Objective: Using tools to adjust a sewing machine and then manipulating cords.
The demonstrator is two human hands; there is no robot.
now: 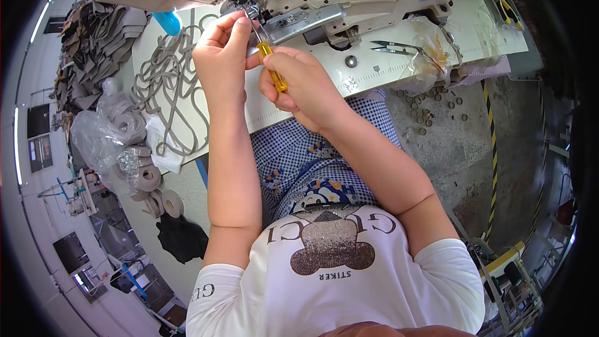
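Observation:
My right hand (pixel 302 81) is closed round the yellow see-through handle of a screwdriver (pixel 280 80). Its thin metal shaft points up and away, toward the needle area (pixel 251 10) of a sewing machine (pixel 368 0). My left hand (pixel 223 50) is beside the shaft, its thumb and forefinger pinched together just below the needle area. What those fingers hold, if anything, is hidden. A long metal plate (pixel 306 20) on the machine lies just right of the shaft.
Grey cord (pixel 163 87) lies in loops on the white table at left, near a blue object (pixel 167 22). Thread snips (pixel 396 46) and a round metal piece (pixel 352 62) lie at right. Rolls of tape (pixel 148 178) and stacked grey pieces (pixel 103 43) stand far left.

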